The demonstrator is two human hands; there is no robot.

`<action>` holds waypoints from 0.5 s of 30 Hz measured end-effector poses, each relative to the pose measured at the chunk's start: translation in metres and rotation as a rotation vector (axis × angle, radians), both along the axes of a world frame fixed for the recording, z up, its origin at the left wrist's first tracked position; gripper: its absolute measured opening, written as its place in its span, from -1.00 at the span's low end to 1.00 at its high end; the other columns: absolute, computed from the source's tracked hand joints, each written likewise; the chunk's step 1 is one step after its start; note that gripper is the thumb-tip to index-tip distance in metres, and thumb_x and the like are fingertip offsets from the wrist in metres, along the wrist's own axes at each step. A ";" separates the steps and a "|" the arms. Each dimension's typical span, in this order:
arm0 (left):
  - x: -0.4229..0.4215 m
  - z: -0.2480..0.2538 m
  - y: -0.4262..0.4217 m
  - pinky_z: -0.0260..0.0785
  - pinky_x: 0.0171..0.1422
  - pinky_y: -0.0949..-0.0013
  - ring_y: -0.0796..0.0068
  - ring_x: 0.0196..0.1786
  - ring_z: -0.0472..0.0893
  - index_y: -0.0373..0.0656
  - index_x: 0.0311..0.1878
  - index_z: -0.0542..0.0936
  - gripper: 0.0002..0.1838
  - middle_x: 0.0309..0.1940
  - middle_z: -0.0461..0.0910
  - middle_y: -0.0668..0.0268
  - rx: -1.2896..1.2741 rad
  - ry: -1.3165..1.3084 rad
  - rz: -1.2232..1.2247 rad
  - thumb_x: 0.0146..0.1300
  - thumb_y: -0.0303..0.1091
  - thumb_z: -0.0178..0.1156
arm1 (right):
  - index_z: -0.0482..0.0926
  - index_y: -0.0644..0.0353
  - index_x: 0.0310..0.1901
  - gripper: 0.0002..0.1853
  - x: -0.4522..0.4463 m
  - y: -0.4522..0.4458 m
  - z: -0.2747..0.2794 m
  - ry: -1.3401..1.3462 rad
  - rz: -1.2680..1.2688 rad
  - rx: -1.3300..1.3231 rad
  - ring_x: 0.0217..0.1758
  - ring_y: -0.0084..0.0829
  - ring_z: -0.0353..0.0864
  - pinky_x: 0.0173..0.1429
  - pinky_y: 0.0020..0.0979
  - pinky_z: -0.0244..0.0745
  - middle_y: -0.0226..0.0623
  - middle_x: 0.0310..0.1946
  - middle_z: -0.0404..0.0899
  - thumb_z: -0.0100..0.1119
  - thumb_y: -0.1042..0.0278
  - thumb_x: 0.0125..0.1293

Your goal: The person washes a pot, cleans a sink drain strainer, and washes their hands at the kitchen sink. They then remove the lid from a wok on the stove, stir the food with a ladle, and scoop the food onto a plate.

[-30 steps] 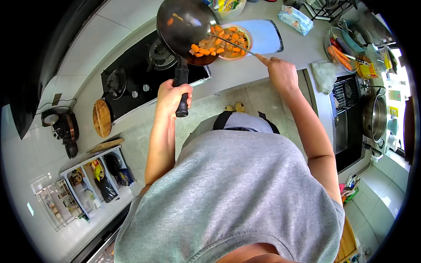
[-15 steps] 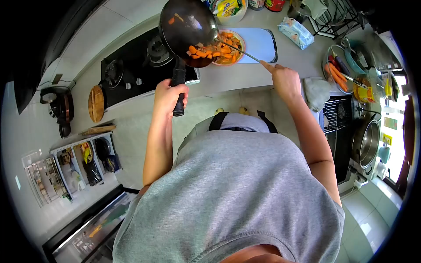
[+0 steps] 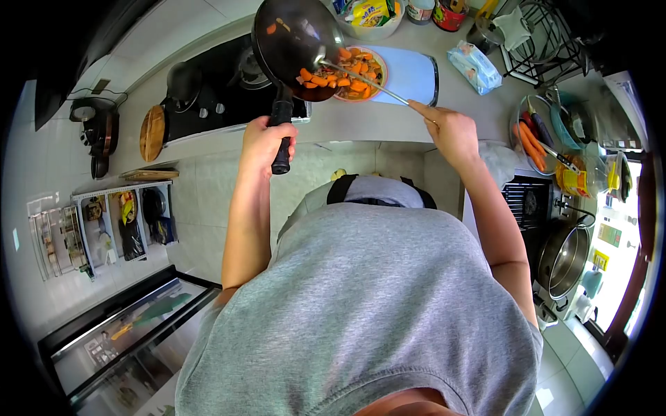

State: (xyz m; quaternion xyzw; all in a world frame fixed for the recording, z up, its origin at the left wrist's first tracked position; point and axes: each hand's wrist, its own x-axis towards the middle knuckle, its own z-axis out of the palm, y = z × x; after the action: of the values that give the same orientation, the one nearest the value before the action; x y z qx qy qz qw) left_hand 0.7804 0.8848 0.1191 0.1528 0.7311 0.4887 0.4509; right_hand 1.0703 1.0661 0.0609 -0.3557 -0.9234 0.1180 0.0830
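My left hand (image 3: 267, 144) is wrapped round the black handle of a dark wok (image 3: 288, 35), which is tilted over the near left rim of a plate. Orange carrot slices and pieces of meat (image 3: 318, 78) lie at the wok's lower edge. More of this food fills the round plate (image 3: 385, 73), beside a light blue board (image 3: 413, 69). Closed round the end of a long metal utensil (image 3: 378, 87), my right hand (image 3: 447, 132) is at the right. The utensil's far end reaches inside the wok among the food.
Behind the wok is a black gas stove (image 3: 215, 83). A wipes packet (image 3: 474, 67), a bowl of carrots and eggplant (image 3: 533, 142) and a wire rack (image 3: 544, 41) stand to the right. A tub of packets (image 3: 371, 17) is at the back. A steel pot (image 3: 563, 260) is at far right.
The utensil's far end has moved left, deeper into the wok. The wok stays tilted over the plate. The camera view has shifted, showing more of the back counter.
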 end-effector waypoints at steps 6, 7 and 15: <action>0.003 -0.002 0.002 0.30 -0.66 0.40 0.50 -0.69 0.47 -0.29 -0.43 0.44 -0.84 -0.61 0.49 0.22 -0.015 -0.036 0.023 -0.01 -0.51 0.25 | 0.50 -0.38 0.21 -0.49 -0.011 0.002 -0.016 0.031 0.074 -0.054 -0.41 -0.23 0.59 -0.28 -0.22 0.51 -0.28 -0.42 0.62 0.05 0.41 0.26; 0.004 -0.002 0.002 0.30 -0.66 0.40 0.50 -0.69 0.47 -0.29 -0.43 0.44 -0.84 -0.61 0.49 0.22 -0.006 -0.041 0.025 -0.01 -0.51 0.25 | 0.50 -0.38 0.21 -0.49 -0.011 0.003 -0.018 0.002 0.073 -0.050 -0.42 -0.22 0.58 -0.28 -0.22 0.51 -0.28 -0.42 0.61 0.04 0.42 0.26; 0.008 -0.001 0.008 0.30 -0.65 0.40 0.50 -0.68 0.47 -0.30 -0.44 0.44 -0.84 -0.62 0.49 0.22 0.001 -0.031 0.030 0.00 -0.51 0.26 | 0.49 -0.37 0.22 -0.44 -0.002 0.021 -0.045 -0.057 0.092 0.082 -0.41 -0.25 0.58 -0.29 -0.22 0.51 -0.28 -0.48 0.56 0.04 0.47 0.20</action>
State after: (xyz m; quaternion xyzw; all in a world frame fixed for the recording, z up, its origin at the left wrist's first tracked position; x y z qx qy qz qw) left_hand 0.7883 0.8925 0.1180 0.1344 0.7260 0.4980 0.4549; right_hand 1.0687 1.0871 0.0161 -0.3125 -0.9448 0.0736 0.0658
